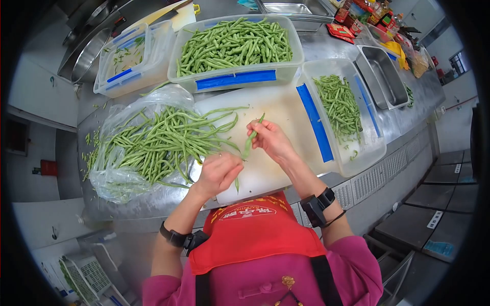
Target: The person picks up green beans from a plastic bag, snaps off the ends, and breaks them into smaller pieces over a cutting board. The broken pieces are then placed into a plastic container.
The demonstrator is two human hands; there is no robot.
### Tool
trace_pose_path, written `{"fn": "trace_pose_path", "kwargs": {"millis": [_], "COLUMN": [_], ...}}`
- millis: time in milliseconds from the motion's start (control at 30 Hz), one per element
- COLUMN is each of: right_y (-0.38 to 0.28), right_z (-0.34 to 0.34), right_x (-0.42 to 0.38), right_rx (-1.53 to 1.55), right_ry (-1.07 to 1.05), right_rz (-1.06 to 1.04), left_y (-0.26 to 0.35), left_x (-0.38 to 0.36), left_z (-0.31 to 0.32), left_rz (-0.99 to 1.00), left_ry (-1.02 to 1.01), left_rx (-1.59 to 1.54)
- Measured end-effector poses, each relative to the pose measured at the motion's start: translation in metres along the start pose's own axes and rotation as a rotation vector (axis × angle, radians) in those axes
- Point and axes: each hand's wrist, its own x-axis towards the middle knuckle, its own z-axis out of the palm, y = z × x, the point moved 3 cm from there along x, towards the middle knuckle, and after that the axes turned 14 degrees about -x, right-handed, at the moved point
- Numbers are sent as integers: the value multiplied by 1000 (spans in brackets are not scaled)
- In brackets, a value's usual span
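Observation:
My right hand (270, 141) is closed around a green bean (249, 144), which points up and down between thumb and fingers. Close to the bean's lower end, my left hand (220, 172) is closed with its fingers curled; whatever it pinches is hidden. A slim bean piece (237, 184) shows just below the left hand. Under both hands lies a white cutting board (278, 171). To the left, long untrimmed beans (158, 140) spill from a clear plastic bag (120, 178) onto the board's edge.
Behind the board stands a clear bin (178, 79) heaped with shorter beans. A second bin (375, 148) on the right holds bean pieces, beside a steel pan (390, 81). Nested tubs (102, 84) stand back left. Bottles and packets (360, 20) crowd the far right.

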Motion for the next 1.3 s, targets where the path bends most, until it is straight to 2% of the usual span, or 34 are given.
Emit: {"fn": "trace_pose_path", "kwargs": {"millis": [67, 100, 200, 300, 433, 533, 633, 733, 833, 933, 1000, 1033, 1067, 1133, 1233, 1267, 1300], "right_y": [14, 9, 1, 7, 14, 6, 6, 10, 20, 5, -23, -42, -60, -93, -112, -107, -99], "right_z": [-20, -17, -4, 17, 28, 24, 21, 18, 22, 17, -18, -46, -75, -117, -115, -111, -94], "right_x": [12, 9, -5, -9, -13, -23, -29, -31, -33, -39, -45, -49, -54, -74, -86, -78, -68], "right_rx": [4, -91, -303, -276, -322, -348, -431, -359, 158, 356, 31, -268, -429, -960, -1859, -1753, -1642], "right_ry": [110, 98, 31, -4, -23, -1, 84, 67, -15, 141, 323, 440, 621, 956, 1385, 1216, 1047], "right_rz": [-2, -5, 3, -2, -180, -156, -255, -251, -84, -28, -300, -461, -457, -347, -720, -742, -755], "left_y": [-4, -7, -30, -48, -46, -39, -24, -20, -14, -9, -35, -49, -60, -83, -90, -92, -91], "left_x": [-12, -15, -12, -7, -4, -3, 5, 4, 4, 3, -10, -22, -35, -59, -88, -94, -96], "left_z": [0, 0, -7, 2, 9, 13, 15, 20, 21, 13, -2, -8, -16, -33, -38, -35, -31], "left_rz": [-180, -269, -691, -804, -810, -757, -653, -309, -169, -322, -538, -644, -697, -791, -940, -995, -992], "left_ry": [-14, -13, 490, 334, 195, 156, 26, 38, 119, 285, 530, 652, 745, 928, 1057, 1149, 1075], "left_rx": [-294, -437, -919, -582, -224, -229, -15, 169, 153, -44, -430, -626, -781, -1095, -1231, -1121, -1114]}}
